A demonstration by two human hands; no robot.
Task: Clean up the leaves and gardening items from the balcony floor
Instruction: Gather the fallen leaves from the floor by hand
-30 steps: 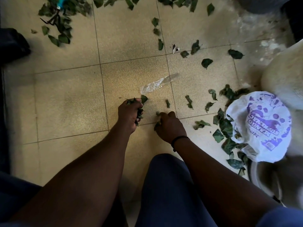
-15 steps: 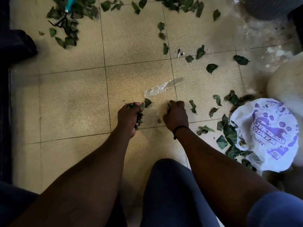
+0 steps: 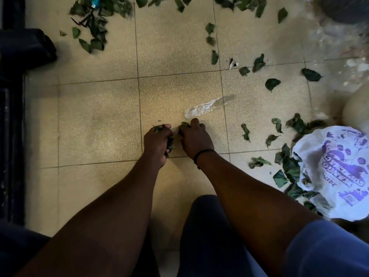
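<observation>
1. Just below the clear plastic wrapper (image 3: 207, 106) on the tiled floor (image 3: 95, 116), in the head view, the left hand (image 3: 157, 141) is clenched round a bunch of dark green leaves (image 3: 170, 141), crumpled and poking out between the fingers; the right hand (image 3: 196, 138), just beside it and nearest the wrapper, pinches a leaf (image 3: 184, 124) at its fingertips.
2. Well above the wrapper more loose leaves (image 3: 95, 35) lie heaped over a small hand rake (image 3: 84, 19) with a blue handle; others lie scattered to the wrapper's right.
3. Right of the wrapper and lower sits a white plastic bag (image 3: 337, 172) with leaves at its mouth; its purple print is upside down, the wording not clearly readable.
</observation>
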